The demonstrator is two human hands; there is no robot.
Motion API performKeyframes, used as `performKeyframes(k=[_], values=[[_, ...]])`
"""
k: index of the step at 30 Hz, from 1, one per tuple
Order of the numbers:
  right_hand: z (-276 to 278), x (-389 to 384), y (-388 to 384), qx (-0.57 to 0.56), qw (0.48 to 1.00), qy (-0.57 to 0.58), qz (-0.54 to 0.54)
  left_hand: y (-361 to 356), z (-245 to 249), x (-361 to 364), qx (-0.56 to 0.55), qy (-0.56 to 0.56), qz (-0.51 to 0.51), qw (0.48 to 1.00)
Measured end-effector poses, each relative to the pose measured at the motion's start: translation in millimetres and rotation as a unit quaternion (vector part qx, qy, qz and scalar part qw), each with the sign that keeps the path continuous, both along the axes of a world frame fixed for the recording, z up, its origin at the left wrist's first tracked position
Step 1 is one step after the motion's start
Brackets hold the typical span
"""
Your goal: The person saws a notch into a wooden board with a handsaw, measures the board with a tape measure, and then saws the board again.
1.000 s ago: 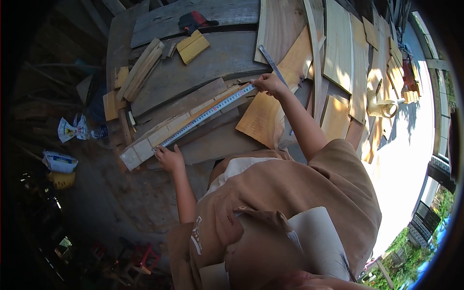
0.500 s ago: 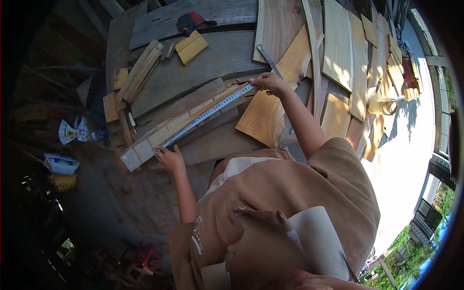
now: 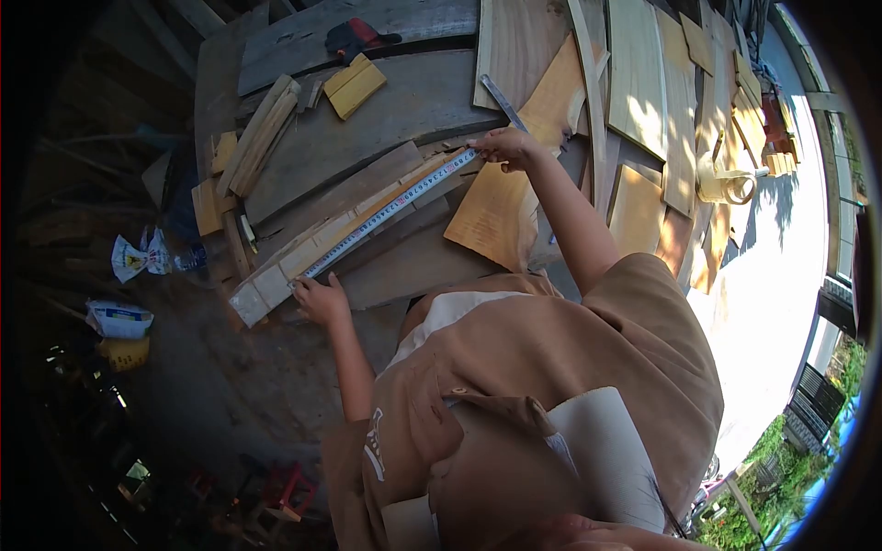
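A broad worktop of weathered grey boards [image 3: 404, 87] fills the middle, its near edge close to the person's brown shirt [image 3: 588, 331]. On its right, long pale flat planks [image 3: 636, 78] lie edge to edge and partly overlap, leaving little room for sideways movement there. Nearer the middle, an orange-brown plank with one wavy edge [image 3: 489, 220] lies slantwise, its left corner just short of the measured line. A long, narrow pale wooden bar [image 3: 260, 296] runs from near left to far right. Along its near side stretches a white steel measuring tape with dark numerals [image 3: 395, 207], drawn straight; bare grey board shows between it and the shirt. At far left, a bundle of slim brown battens [image 3: 262, 138] stands well apart from the tape. The right hand [image 3: 505, 149] pinches the tape's far-right end between thumb and fingers. The left hand [image 3: 320, 299], fingers bent, touches the near-left end; whether it grips there cannot be told. A thin grey metal ruler [image 3: 502, 99] reaches out just beyond the right hand. Farther off, a yellow wooden block [image 3: 355, 87] sits beside a black-and-red cap [image 3: 363, 39].
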State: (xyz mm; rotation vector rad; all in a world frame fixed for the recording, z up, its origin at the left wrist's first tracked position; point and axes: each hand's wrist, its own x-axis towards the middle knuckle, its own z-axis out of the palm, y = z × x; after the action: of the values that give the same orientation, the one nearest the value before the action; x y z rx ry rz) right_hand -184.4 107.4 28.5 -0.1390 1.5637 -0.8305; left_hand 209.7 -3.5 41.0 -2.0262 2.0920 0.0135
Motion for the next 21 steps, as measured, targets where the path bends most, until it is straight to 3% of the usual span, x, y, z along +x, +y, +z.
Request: performKeyframes(k=[13,21], values=[[-4.1,-0.8,-2.4,0.002,1.0,0.014,0.004,-0.1,4.3,-2.7,0.007,0.008,0.008,1.0],[6.7,4.9,-5.5,0.019,0.993,0.117,0.021,1.3,6.3,-3.3,0.005,0.018,0.008,1.0]])
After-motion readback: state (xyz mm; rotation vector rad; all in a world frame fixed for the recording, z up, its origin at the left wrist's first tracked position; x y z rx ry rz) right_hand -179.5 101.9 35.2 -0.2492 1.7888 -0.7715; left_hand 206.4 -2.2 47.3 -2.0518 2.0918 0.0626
